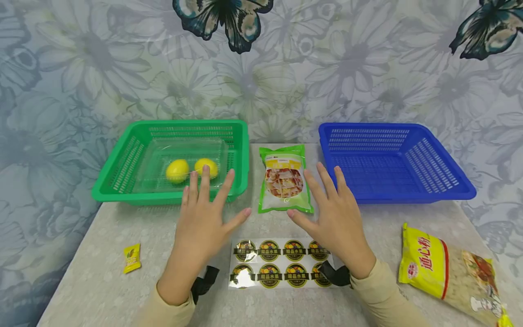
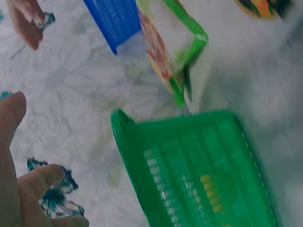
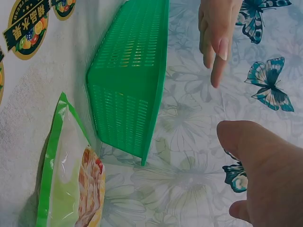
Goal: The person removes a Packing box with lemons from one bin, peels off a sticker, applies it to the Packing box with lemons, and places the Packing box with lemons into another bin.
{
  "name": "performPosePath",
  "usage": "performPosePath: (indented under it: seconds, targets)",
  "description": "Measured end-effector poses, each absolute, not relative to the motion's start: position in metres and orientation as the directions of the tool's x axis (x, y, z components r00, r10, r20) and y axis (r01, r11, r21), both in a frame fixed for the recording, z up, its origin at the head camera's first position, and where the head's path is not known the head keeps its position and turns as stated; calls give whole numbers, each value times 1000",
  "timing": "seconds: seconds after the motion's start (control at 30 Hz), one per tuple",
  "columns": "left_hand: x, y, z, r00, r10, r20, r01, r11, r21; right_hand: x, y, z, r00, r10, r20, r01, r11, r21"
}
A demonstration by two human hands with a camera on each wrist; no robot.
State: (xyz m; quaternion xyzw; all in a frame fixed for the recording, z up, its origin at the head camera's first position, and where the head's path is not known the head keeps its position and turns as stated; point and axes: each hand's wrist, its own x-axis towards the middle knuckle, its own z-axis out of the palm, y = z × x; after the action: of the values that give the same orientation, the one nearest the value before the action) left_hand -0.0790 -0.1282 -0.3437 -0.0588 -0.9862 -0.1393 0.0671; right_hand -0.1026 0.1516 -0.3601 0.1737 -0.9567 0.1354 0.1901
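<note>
Both hands hover palm down with fingers spread, holding nothing. My left hand is in front of the green basket, its fingertips overlapping the near rim in the head view. Inside that basket lie a clear plastic box and two yellow lemons. My right hand is between the green-edged food packet and the blue basket. The packet lies flat between the baskets. A sheet of round fruit stickers lies between the wrists, at the front.
On the left of the table is a small yellow wrapped packet. A large yellow bag of pasta lies at the right front. Behind the baskets rises a floral backdrop with butterflies.
</note>
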Motion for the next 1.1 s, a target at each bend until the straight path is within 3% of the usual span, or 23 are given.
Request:
performPosePath:
  seconds: [0.3, 0.73, 1.1]
  targets:
    - [-75, -182, -334, -981, 9, 195, 62, 962, 268, -107, 146, -363, -831, -302, 467, -430, 881, -196]
    - [-78, -249, -333, -982, -76, 175, -26, 962, 272, -125, 129, -363, -851, -347, 394, -465, 847, -258]
    - [-95, -310, -351, -971, -239, 26, -211, 898, 386, -161, 81, -341, -845, -451, 287, -532, 756, -382]
